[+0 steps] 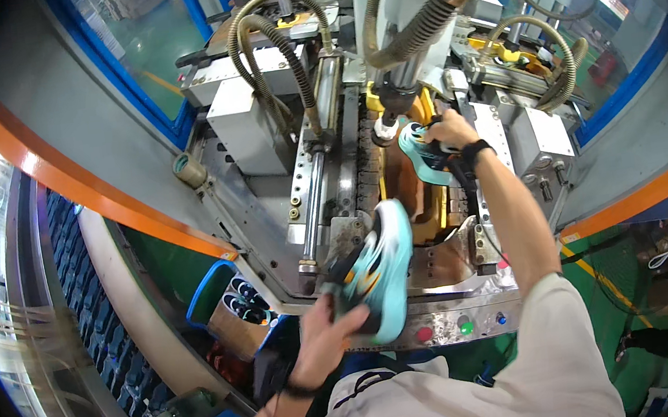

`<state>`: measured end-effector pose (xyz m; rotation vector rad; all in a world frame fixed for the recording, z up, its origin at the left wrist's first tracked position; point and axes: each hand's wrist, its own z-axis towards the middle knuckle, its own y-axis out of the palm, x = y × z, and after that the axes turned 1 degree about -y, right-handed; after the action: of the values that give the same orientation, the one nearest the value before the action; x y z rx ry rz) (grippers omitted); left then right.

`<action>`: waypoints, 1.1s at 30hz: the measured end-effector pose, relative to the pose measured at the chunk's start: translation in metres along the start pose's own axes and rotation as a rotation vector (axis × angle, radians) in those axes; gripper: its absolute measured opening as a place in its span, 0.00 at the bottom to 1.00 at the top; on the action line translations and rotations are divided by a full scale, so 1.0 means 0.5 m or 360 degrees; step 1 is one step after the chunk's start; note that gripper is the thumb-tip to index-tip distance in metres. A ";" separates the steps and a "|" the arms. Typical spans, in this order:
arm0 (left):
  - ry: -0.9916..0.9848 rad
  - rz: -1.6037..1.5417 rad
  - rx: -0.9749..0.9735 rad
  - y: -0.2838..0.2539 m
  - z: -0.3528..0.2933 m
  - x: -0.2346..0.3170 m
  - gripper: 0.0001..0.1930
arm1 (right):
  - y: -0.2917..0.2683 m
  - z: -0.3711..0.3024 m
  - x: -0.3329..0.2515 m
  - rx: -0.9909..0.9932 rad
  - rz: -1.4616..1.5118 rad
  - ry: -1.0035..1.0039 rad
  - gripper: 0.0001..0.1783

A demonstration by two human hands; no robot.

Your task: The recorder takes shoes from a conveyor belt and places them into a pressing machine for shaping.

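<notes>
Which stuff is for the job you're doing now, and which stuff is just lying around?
Seems part of the job:
- near shoe, in the left hand
- far shoe, in the right hand
- machine in front

Seems just lying about:
- dark shoes at lower left, untouched
- white cord at far right

The left hand (328,339) is curled in a grip, held low; the right hand (452,130) grips farther forward, its forearm (516,216) extended.
</notes>
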<state>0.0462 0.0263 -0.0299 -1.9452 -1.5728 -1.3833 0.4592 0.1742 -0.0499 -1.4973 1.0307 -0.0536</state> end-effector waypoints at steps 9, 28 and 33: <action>0.0428 -0.0520 0.1156 -0.138 -0.334 -0.094 0.24 | 0.276 0.116 0.003 0.0593 -0.0336 -0.0090 0.31; 0.0386 -0.1591 0.2338 0.044 -0.522 -0.634 0.14 | 0.674 -0.547 0.119 -0.0703 -0.0121 -0.2246 0.07; 0.0679 -0.1827 0.2898 0.030 -0.583 -0.799 0.14 | 0.692 -0.532 0.056 -0.0660 -0.0126 -0.2450 0.09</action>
<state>-0.0630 -0.4259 -0.1981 0.3321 -2.2211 0.0040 0.1308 0.0039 -0.2828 -1.3813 -0.3012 1.1372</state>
